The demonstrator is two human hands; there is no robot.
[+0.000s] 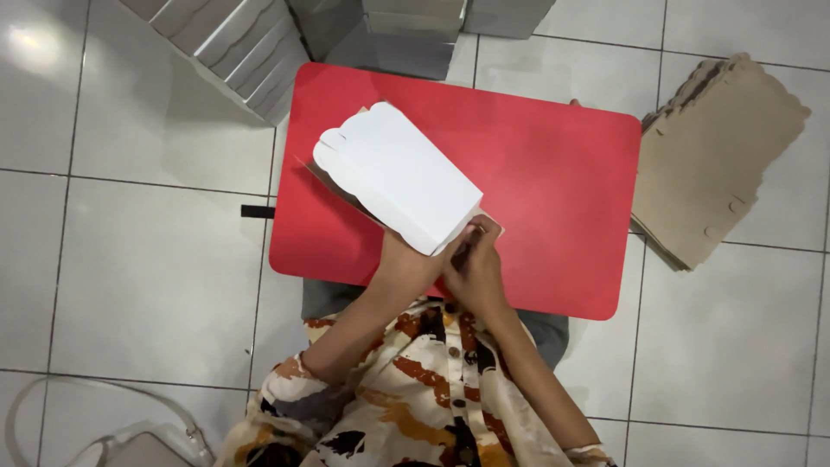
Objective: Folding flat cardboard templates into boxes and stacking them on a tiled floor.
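Observation:
A white cardboard box blank (398, 173) with scalloped flaps lies slanted on a small red table (553, 164). Its brown inner side shows along the left edge. My left hand (405, 266) grips the box's near end from underneath. My right hand (475, 264) pinches the same near corner, fingers pressed against the fold. Both hands meet at the table's front edge, just above my patterned shirt.
A stack of flat brown cardboard blanks (713, 160) lies on the tiled floor to the right of the table. Stacks of folded grey-white boxes (251, 43) stand beyond the table at the top left. A pale bag with a strap (130, 445) sits at the bottom left.

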